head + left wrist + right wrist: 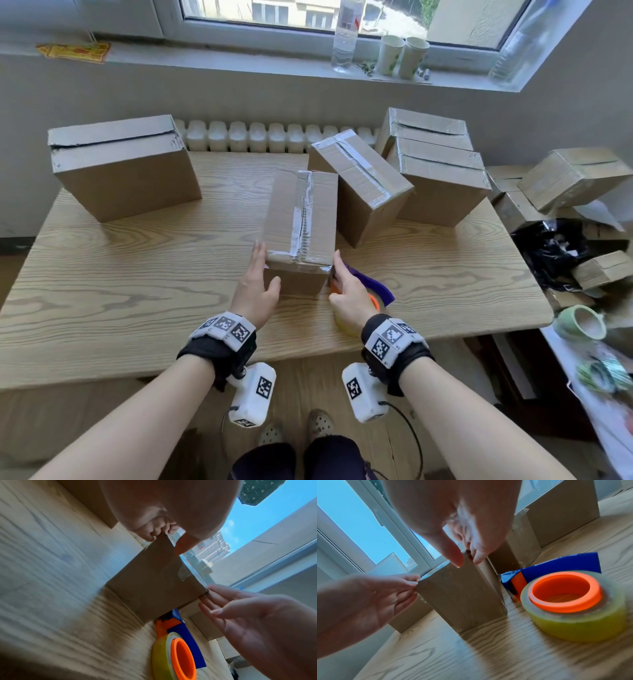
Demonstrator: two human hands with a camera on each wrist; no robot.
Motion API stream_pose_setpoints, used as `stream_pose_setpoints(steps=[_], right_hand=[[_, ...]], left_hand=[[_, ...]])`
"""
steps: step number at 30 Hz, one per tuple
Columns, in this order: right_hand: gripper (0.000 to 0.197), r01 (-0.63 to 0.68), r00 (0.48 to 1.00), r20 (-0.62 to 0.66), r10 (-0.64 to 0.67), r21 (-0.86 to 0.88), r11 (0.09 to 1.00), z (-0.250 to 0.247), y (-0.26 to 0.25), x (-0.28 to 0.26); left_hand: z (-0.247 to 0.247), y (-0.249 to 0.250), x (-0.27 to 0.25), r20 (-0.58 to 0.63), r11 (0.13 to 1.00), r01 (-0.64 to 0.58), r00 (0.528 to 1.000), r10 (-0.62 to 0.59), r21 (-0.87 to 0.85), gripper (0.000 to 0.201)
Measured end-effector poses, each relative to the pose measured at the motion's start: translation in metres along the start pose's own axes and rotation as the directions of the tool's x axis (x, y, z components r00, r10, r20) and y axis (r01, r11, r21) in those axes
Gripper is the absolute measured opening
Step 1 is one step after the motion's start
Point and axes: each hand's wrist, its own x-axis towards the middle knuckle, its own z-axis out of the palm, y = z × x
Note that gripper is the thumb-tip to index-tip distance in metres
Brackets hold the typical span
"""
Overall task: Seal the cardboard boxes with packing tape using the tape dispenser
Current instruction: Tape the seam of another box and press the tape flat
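Box (pixel 301 219) stood near the front middle of the wooden surface (pixel 102 274), a crinkled strip of clear tape (pixel 303 212) running along its top seam and folding over the near edge. It sat directly between the two hands. The left hand (pixel 255 291) lay against the box's near left corner, fingers straight along the side wall and thumb spread across the front face. The right hand (pixel 346 291) met the near right corner the same way, fingers extended and touching the edge rather than curled round anything. Neither hand pinched or carried a thing; both were flat and relaxed.

The tape dispenser (pixel 368 291) lay on its side just beside the box's right front corner, under and behind the right hand and not held. Its orange core (pixel 564 592) and yellowish roll (pixel 576 622) faced up, with the blue frame (pixel 559 563) pointing toward the box.

The step looked like pressing the taped end down, or squaring the box before moving it off. To do it well, I judged that both palms should bear evenly on the corners so the box did not twist, and the fingers should sweep the loose tape tails flat onto the front wall. The wrinkles along the seam would want a firm rub from the middle outward. Other taped boxes (pixel 442 181) stood close behind, so any slide should go toward the person or leftward.
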Motion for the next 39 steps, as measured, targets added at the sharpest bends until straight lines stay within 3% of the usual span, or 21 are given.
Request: stream_pose_setpoints(steps=[3,6,9,16,20,23,26,29,32,34,39], right_hand=[[0.095,0.002,0.999,-0.035,-0.001,0.013,1.0,0.01,0.005,0.001],[0.072,0.081,0.989,-0.12,-0.088,-0.06,0.995,0.002,0.0,0.001],[0.038,0.177,0.942,-0.249,-0.223,-0.196,0.964,-0.008,-0.005,0.002],[0.026,0.269,0.825,-0.446,-0.347,-0.23,0.935,0.0,0.0,0.016],[0.023,0.363,0.766,-0.356,-0.535,-0.446,0.818,-0.005,0.003,0.02],[0.021,0.35,0.71,-0.322,-0.626,-0.61,0.711,-0.004,0.0,0.017],[0.026,0.289,0.716,-0.309,-0.626,-0.685,0.669,0.0,0.001,0.016],[0.043,0.359,0.71,-0.166,-0.685,-0.751,0.554,0.007,-0.004,0.021],[0.031,0.372,0.683,-0.089,-0.725,-0.812,0.45,0.011,-0.015,0.028],[0.023,0.368,0.684,-0.103,-0.722,-0.806,0.464,0.013,-0.017,0.031],[0.014,0.395,0.759,-0.084,-0.646,-0.729,0.559,0.011,-0.028,0.028]], left_hand=[[0.005,-0.004,-0.004,-0.012,1.0,0.001,1.0,-0.001,0.03,0.072],[-0.003,-0.006,0.001,-0.014,0.999,-0.03,0.999,0.029,-0.045,0.061],[-0.017,-0.011,0.008,-0.049,0.997,-0.067,0.997,0.065,-0.027,0.047],[-0.027,-0.02,0.029,-0.134,0.992,-0.111,0.984,0.119,0.067,0.031],[-0.033,-0.024,0.034,-0.071,0.959,-0.213,0.971,0.229,0.186,0.03],[-0.038,-0.024,0.035,0.008,0.924,-0.262,0.963,0.271,0.28,0.031],[-0.039,-0.02,0.035,0.016,0.921,-0.232,0.971,0.239,0.313,0.032],[-0.04,-0.017,0.035,0.017,0.925,-0.194,0.98,0.2,0.328,0.033],[-0.041,-0.017,0.035,0.005,0.928,-0.196,0.979,0.205,0.317,0.031],[-0.04,-0.015,0.034,-0.008,0.937,-0.199,0.978,0.21,0.289,0.028],[-0.044,-0.011,0.037,0.057,0.942,-0.189,0.982,0.18,0.276,0.026]])
